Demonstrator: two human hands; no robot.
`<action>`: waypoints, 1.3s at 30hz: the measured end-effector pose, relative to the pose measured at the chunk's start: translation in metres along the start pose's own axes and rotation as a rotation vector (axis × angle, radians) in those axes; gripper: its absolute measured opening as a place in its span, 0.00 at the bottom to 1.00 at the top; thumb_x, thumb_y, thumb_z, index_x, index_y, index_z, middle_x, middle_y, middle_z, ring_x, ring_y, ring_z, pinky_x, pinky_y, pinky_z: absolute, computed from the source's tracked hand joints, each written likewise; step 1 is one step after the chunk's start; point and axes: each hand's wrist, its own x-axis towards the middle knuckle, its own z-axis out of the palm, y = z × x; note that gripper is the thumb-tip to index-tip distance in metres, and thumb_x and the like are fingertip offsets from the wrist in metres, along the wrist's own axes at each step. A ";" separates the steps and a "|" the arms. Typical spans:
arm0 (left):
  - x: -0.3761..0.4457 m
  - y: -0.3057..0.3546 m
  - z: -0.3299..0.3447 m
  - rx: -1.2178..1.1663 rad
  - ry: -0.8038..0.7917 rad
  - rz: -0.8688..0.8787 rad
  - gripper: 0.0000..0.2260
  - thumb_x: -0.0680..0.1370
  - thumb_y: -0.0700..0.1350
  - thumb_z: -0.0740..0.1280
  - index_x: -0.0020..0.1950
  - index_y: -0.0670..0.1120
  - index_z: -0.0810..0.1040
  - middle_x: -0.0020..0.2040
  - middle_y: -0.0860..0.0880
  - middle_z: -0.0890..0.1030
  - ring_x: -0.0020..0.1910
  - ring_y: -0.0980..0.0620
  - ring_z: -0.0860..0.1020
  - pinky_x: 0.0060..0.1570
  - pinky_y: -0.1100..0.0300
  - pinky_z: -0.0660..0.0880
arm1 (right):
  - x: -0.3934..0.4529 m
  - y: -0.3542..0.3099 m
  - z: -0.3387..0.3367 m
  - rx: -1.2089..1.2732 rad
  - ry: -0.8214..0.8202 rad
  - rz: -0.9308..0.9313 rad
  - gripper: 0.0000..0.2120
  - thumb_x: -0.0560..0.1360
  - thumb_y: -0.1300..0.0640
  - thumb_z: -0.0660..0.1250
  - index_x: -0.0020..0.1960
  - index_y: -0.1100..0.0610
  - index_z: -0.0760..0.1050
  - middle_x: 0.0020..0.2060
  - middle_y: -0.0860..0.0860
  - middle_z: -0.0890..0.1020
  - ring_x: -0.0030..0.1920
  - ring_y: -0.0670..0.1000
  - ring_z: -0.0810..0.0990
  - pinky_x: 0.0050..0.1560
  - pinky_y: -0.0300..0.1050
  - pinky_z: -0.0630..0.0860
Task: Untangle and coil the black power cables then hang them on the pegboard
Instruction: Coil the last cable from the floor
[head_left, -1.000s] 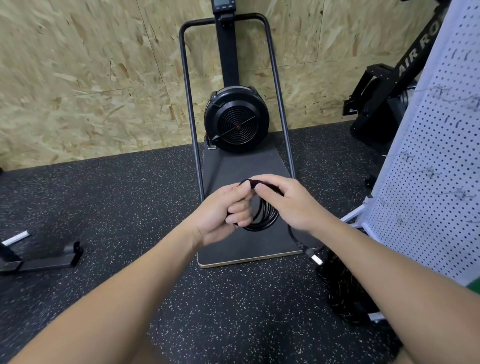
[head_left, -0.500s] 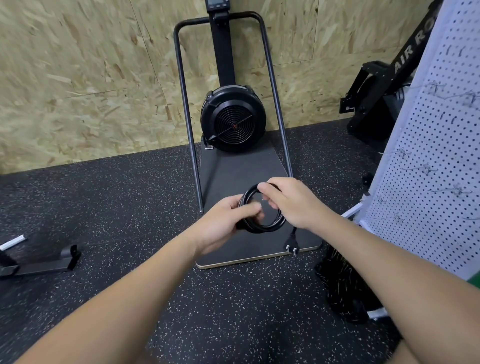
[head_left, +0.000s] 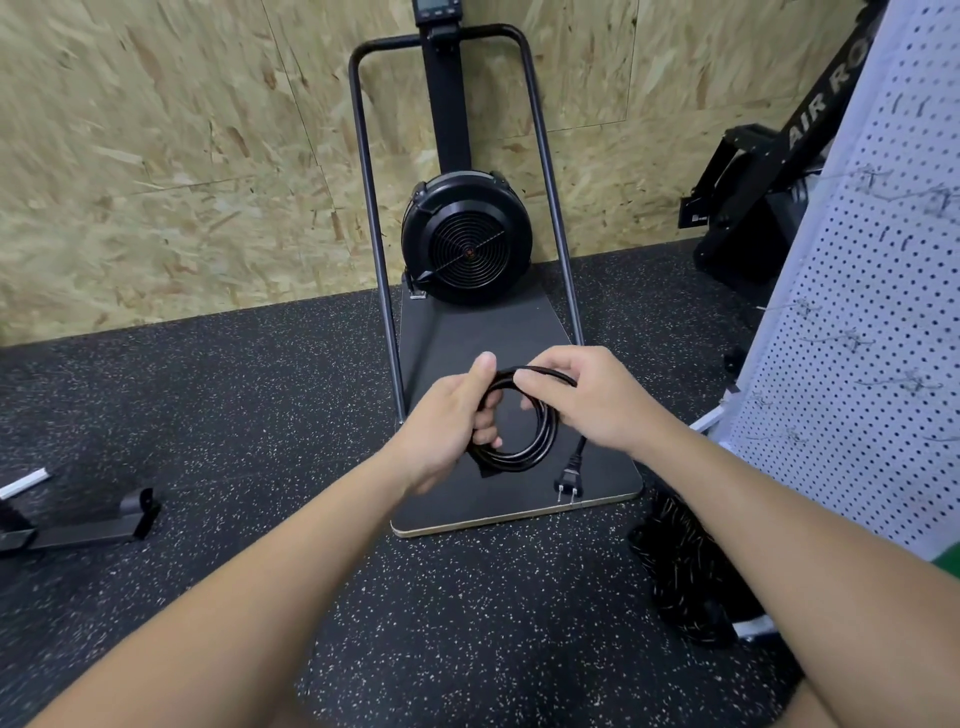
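I have the black power cable (head_left: 524, 441) wound into a round coil, held up in front of me between both hands. My left hand (head_left: 447, 421) has its grip closed around the coil's left side, fingers curled through the loop and thumb lying up along the top. My right hand (head_left: 597, 400) pinches the top strand of the coil between thumb and fingers. The free end hangs down from under my right hand, and its two-pronged plug (head_left: 569, 480) dangles just over the near right corner of the machine's black base board (head_left: 467, 338).

That board's pale front edge lies just below my wrists, with speckled black rubber floor (head_left: 260, 389) open to the left and in front of it. The machine's fan housing (head_left: 467, 239) and tubular frame (head_left: 369, 208) stand against the chipboard wall (head_left: 156, 156).

The white pegboard (head_left: 872, 338) stands close on my right, its near edge just beyond my right forearm, with wire hooks (head_left: 909, 384) sticking out of it. A dark heap (head_left: 680, 571) lies on the floor at its foot, under my right arm; I cannot tell what it is. A low black bracket (head_left: 104, 519) lies on the floor far left.
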 end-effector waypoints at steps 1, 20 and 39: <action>0.001 -0.001 -0.004 0.010 0.012 0.013 0.24 0.89 0.63 0.58 0.42 0.48 0.71 0.33 0.51 0.59 0.33 0.47 0.59 0.46 0.48 0.73 | -0.001 0.002 -0.001 0.061 -0.012 0.026 0.09 0.83 0.49 0.74 0.52 0.54 0.86 0.40 0.48 0.88 0.33 0.47 0.80 0.37 0.43 0.75; -0.007 0.010 0.003 -0.067 0.108 -0.065 0.22 0.88 0.58 0.64 0.39 0.49 0.68 0.32 0.49 0.67 0.31 0.49 0.59 0.33 0.55 0.65 | 0.008 0.024 -0.002 0.179 0.234 0.150 0.07 0.83 0.60 0.75 0.49 0.61 0.88 0.38 0.57 0.89 0.42 0.54 0.91 0.53 0.51 0.89; 0.009 0.002 -0.007 0.328 0.361 0.262 0.34 0.87 0.67 0.57 0.40 0.37 0.68 0.33 0.36 0.71 0.33 0.50 0.68 0.37 0.48 0.68 | 0.002 0.002 0.038 0.607 -0.057 0.230 0.08 0.89 0.57 0.63 0.59 0.57 0.80 0.49 0.52 0.85 0.54 0.52 0.83 0.48 0.43 0.76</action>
